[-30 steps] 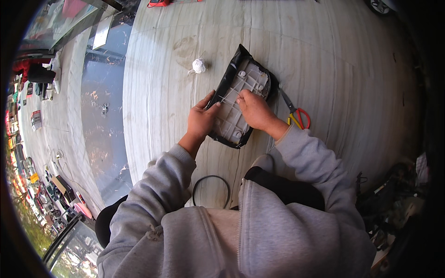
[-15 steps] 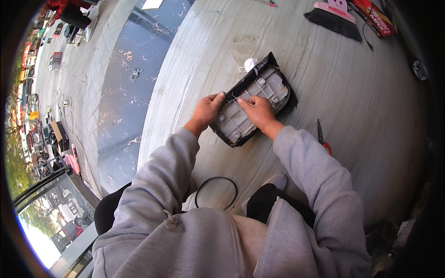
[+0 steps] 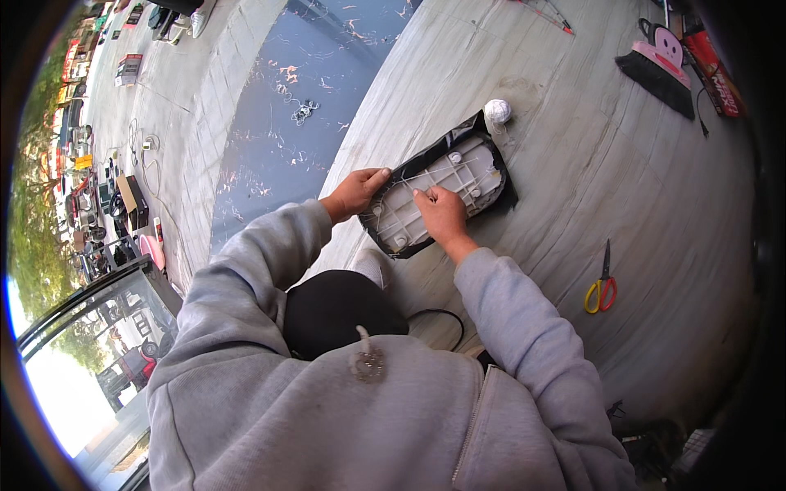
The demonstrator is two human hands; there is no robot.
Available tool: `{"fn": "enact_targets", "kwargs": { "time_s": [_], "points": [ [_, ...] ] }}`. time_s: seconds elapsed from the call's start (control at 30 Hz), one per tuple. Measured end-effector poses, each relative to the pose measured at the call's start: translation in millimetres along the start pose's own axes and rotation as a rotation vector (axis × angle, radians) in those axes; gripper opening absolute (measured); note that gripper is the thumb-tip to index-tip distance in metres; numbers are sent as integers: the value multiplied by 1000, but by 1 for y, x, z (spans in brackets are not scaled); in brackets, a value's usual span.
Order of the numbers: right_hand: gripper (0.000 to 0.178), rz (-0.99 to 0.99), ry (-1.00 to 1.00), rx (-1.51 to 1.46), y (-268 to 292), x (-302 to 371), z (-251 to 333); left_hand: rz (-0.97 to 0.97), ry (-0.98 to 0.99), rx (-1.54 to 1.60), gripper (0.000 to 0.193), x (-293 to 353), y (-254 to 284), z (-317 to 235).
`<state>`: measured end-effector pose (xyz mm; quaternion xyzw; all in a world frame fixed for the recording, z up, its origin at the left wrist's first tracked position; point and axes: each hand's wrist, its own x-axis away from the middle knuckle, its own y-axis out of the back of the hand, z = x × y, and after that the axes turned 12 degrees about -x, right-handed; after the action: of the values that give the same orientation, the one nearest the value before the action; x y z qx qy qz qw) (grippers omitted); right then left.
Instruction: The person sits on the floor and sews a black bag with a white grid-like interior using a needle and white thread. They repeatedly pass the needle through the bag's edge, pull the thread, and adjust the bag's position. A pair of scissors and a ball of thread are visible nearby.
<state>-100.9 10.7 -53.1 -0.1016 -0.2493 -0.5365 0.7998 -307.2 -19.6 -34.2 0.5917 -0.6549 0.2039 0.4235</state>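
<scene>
A seat pad point(image 3: 479, 168) with a black cover lies underside up on the floor in front of me, its pale ribbed plastic base showing. Thin white string runs across the base between the cover's edges. My left hand point(image 3: 357, 193) grips the pad's left edge, thumb on top of the black cover. Over the middle of the base, my right hand point(image 3: 443, 216) is closed in a pinch on the string; the exact bit between its fingertips is hard to see. Touching or close to the pad's far corner sits a ball of white string point(image 3: 497, 111).
Scissors point(image 3: 604, 288) with red and yellow handles lie to the right. A pink-and-black broom head point(image 3: 659, 69) and a red box point(image 3: 711, 74) stand far right. A black loop point(image 3: 446, 321) lies by my legs. Blue flooring point(image 3: 278, 123) with string scraps stretches left.
My view has shifted, and my black-clad left knee now shows in front. The left hand still grips the pad's edge; the right hand stays pinched over the base, slightly nearer me.
</scene>
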Motion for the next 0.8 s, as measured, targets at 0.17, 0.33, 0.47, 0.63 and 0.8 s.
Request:
{"fn": "enact_targets", "kwargs": {
  "time_s": [0.17,0.33,0.47,0.63,0.8],
  "points": [
    [36,6,-8,185,-19,16,-17,61,-39,-43,53,-9,-11,57],
    [33,-38,189,310,-30,29,-34,103,-91,29,55,-6,-15,74],
    [31,-49,235,322,-31,30,-33,157,13,67,65,-13,-12,58],
    [35,-80,201,345,-34,31,-25,210,17,-121,63,-20,-10,47],
    [40,-181,-73,238,-39,32,-17,211,12,-68,61,-21,-13,52]
  ]
}}
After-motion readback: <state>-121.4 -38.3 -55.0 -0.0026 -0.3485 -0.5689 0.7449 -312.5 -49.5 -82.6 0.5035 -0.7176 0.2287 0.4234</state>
